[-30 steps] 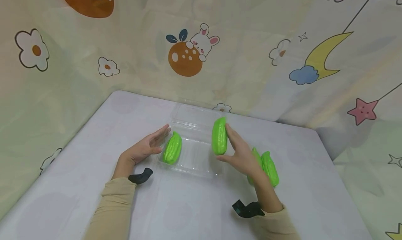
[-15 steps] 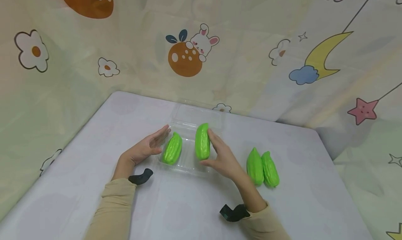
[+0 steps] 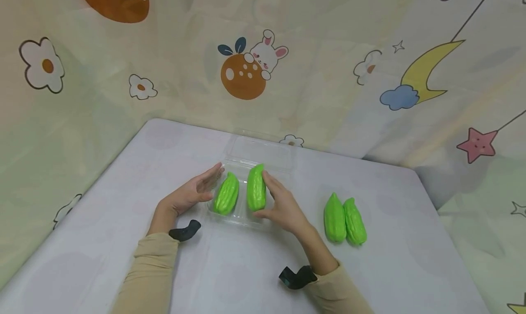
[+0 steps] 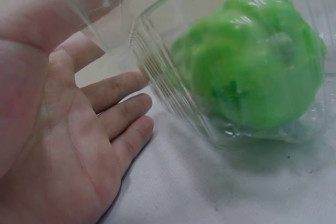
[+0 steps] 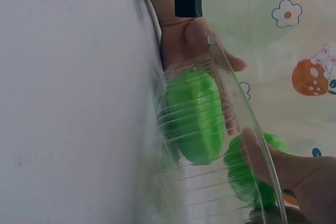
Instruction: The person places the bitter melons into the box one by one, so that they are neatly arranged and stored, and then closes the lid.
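Observation:
A clear plastic clamshell box (image 3: 241, 203) lies with its lid raised at the back. One green bitter melon (image 3: 226, 194) rests inside at the box's left end; through the wall the left wrist view shows this melon (image 4: 252, 66) close up. My left hand (image 3: 190, 193) is at the box's left side, its fingers extended by the ribbed wall. Between thumb and fingers, my right hand (image 3: 283, 207) holds a second bitter melon (image 3: 256, 188) over the box, right of the first. The right wrist view looks through the ribbed side at the held melon (image 5: 244, 174), partly covered by the thumb.
Two more green bitter melons (image 3: 334, 218) lie side by side on the white table (image 3: 394, 259), right of my right hand. The transparent lid (image 3: 260, 150) stretches toward the table's back edge. A printed cloth (image 3: 320, 76) hangs behind the table.
My right hand has carried the held bitter melon leftward and somewhat down over the box, uncovering the two melons on the right. The left hand has stayed in place.

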Demonstrator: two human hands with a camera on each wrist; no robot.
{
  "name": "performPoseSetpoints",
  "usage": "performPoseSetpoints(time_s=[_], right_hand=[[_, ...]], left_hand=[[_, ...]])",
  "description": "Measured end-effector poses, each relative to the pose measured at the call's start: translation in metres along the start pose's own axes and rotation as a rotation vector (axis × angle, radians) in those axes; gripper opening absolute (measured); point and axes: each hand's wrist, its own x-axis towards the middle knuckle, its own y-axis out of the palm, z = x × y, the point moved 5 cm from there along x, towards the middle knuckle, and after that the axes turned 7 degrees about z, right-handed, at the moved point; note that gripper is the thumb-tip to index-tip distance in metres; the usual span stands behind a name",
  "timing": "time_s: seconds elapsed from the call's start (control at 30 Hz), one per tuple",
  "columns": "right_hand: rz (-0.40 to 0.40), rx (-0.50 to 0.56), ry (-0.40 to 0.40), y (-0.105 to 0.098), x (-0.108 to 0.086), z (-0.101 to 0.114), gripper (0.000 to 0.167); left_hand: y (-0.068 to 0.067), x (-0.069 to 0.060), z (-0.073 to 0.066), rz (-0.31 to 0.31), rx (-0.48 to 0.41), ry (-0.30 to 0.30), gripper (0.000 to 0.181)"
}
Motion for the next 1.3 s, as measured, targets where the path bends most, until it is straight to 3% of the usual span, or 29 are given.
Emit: performPoseSetpoints(time_s=[1.1,1.3], right_hand=[[0.100,-0.049,0.090,0.023,0.013,-0.003,0.112],[0.126,-0.073,0.084,0.026,0.014,-0.003,0.110]], left_hand=[[0.001,0.001,-0.002,-0.013,0.026,-0.021,0.100],[0.000,0.000,0.000,-0.012,0.016,-0.016,0.093]])
